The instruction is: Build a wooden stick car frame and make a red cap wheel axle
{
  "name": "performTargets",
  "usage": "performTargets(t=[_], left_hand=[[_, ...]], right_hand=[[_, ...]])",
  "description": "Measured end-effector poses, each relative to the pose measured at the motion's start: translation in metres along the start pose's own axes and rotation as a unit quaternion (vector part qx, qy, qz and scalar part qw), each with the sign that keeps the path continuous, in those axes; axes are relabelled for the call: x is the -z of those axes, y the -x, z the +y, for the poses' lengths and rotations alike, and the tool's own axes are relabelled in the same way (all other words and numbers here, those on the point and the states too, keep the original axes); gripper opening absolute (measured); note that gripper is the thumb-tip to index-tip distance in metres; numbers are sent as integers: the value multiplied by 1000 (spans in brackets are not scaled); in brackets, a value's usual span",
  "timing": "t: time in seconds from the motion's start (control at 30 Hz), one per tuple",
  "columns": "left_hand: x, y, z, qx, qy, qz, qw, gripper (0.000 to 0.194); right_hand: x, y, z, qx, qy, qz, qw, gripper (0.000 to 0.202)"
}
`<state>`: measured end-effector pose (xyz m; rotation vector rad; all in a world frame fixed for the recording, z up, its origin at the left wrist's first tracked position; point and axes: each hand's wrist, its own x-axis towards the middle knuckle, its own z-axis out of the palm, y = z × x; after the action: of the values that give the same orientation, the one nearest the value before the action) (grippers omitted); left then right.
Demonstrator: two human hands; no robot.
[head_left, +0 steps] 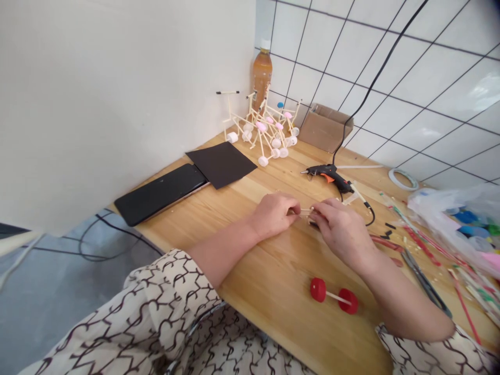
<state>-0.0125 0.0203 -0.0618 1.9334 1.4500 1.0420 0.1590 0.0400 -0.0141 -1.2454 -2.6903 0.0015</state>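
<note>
Both hands meet over the middle of the wooden table. My left hand [275, 214] pinches the left end of a small piece of thin pale sticks [305, 211]. At its other end, my right hand [344, 232] closes thumb and fingers on the same piece. Fingers hide most of it, so its full shape cannot be seen. Nearer my body lies a pair of red bottle caps [348, 301] joined by a white stick as an axle. Beyond my right hand a black glue gun [328, 174] with an orange trigger rests on its side.
Small stick models [269, 130] with cap wheels crowd the back corner before a drink bottle [262, 70]. A cardboard box [326, 127] stands beside them. At left lie a phone [162, 192] and black sheet [222, 163]; at right, scissors [424, 281], tape [403, 179] and a plastic bag [449, 213].
</note>
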Motion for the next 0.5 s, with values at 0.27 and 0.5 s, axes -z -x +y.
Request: performTargets(t=[0.27,0.5], left_hand=[[-7,2,7,61,6,29,998,2],[-9,4,13,82,3,38,996,4]], right_hand=[[2,-1,-1,-1,4,-9,1000,22],[5,0,0,-5,-1,-4,1000,21]])
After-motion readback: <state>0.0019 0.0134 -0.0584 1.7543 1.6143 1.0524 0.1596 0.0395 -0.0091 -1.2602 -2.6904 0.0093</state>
